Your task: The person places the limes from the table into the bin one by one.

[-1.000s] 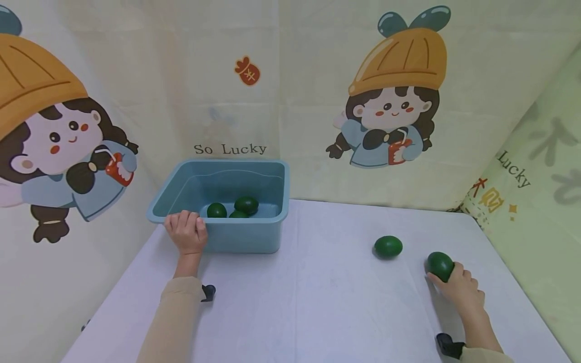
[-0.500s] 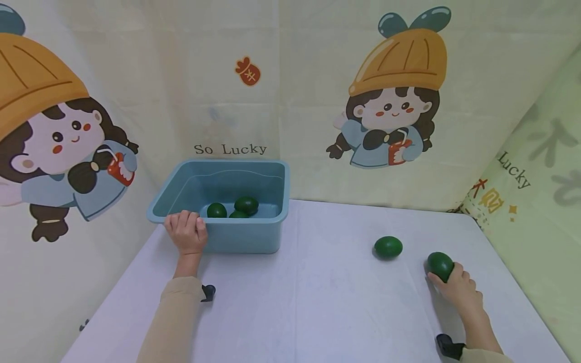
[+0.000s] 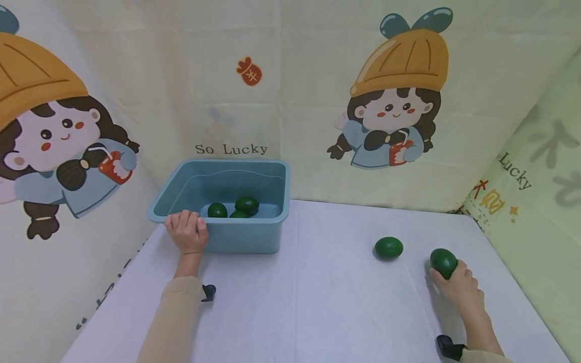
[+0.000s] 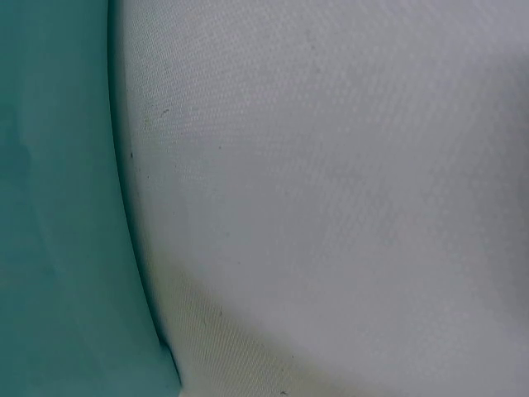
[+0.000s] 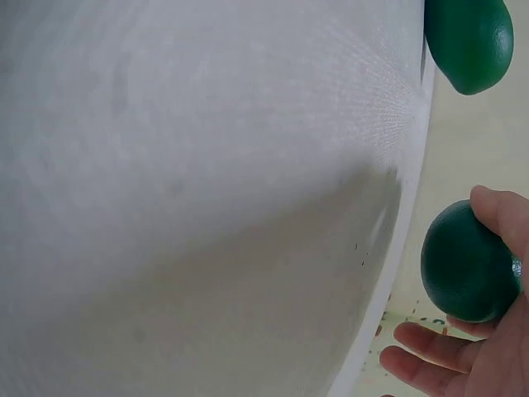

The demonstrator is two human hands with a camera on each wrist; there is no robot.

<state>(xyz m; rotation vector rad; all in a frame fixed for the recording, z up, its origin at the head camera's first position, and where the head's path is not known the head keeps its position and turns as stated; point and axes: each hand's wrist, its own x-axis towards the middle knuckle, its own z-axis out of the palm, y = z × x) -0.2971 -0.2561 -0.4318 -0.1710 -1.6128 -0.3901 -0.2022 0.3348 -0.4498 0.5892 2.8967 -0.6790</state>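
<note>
My left hand (image 3: 187, 233) grips the front rim of a blue plastic bin (image 3: 245, 236), its fingers bent over the edge. Inside the bin lie 3 dark green limes (image 3: 247, 205), one partly hidden behind the front wall. On the right, my right hand (image 3: 462, 290) holds another lime (image 3: 444, 263) between thumb and fingers. The right wrist view shows this held lime (image 5: 469, 263) with the thumb on top and two fingers stretched out below it. A further lime (image 3: 389, 248) lies on the table to the left of that hand. In the left wrist view, only the bin wall (image 4: 58, 198) and cloth show.
A white cloth covers the table (image 3: 336, 297). Behind it hangs a printed curtain (image 3: 313, 101) with cartoon figures, close to the bin's back. A green printed cloth (image 3: 544, 242) borders the right side. Dark straps with small black pieces (image 3: 449, 348) sit at the wrists.
The lime in my right hand has risen slightly up and to the right in the last half second. My left hand and the bin stay in place.
</note>
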